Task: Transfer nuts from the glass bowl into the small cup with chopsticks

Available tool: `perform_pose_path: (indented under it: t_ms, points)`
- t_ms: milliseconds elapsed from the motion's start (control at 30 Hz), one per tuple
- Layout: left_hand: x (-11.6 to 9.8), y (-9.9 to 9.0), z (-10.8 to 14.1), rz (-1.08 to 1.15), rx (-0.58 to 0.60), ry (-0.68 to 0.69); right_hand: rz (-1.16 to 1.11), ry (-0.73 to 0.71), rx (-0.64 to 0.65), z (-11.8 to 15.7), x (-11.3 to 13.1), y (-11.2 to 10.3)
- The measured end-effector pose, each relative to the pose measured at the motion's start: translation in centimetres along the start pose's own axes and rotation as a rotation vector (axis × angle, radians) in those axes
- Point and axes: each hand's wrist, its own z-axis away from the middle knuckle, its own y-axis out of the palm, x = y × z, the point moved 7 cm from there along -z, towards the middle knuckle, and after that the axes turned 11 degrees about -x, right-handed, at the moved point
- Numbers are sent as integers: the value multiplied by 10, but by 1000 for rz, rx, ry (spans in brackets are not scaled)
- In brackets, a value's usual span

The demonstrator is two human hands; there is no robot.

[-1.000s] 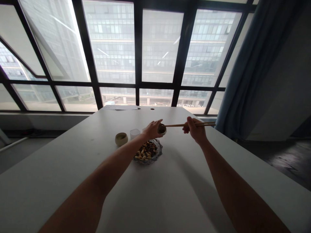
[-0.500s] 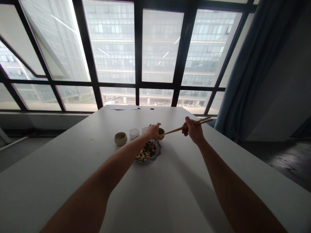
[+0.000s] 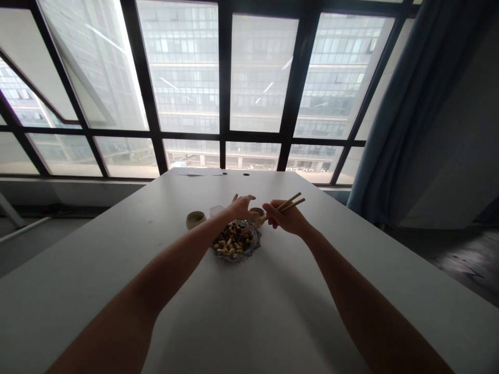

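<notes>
My right hand (image 3: 286,215) is closed around a pair of wooden chopsticks (image 3: 293,201). Their tips point down and left, reaching over the right side of a clear scalloped bowl (image 3: 254,246). Peanuts in shells (image 3: 231,245) and smaller dark pieces fill this bowl. My left hand (image 3: 240,208) is held above the bowl's far side with fingers apart and nothing seen in them. Just right of its fingers stands a small round cup (image 3: 257,212), partly covered by my right hand and the chopsticks. Whether the tips grip a piece is too small to tell.
Left of the bowl stands another beige cup (image 3: 195,219), with a translucent plastic container (image 3: 217,210) beside it, partly behind my left forearm. Papers (image 3: 195,171) lie at the far end of the white table (image 3: 234,322). A blue curtain (image 3: 384,130) hangs at the right.
My right hand has moved left with the chopsticks, bringing their tips from beside the right cup to the bowl. My left hand has shifted slightly left, away from that cup.
</notes>
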Motion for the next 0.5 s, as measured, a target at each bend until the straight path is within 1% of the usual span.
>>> perform_pose_path:
  t_ms: [67,133,233,300,367,500]
  points:
    - [6,-20,17,56,-142,42,23,-43,14,2,4,4]
    - [13,-39,40,107,-273,80,36,-61,28,3,7,8]
    - [26,-60,78,155,-400,99,44,-69,52,4,6,13]
    - [36,-68,101,161,-449,87,55,-80,64,4,5,15]
    - [45,-73,120,157,-496,73,69,-88,80,4,3,16]
    - [55,-71,147,153,-586,77,84,-73,83,3,2,15]
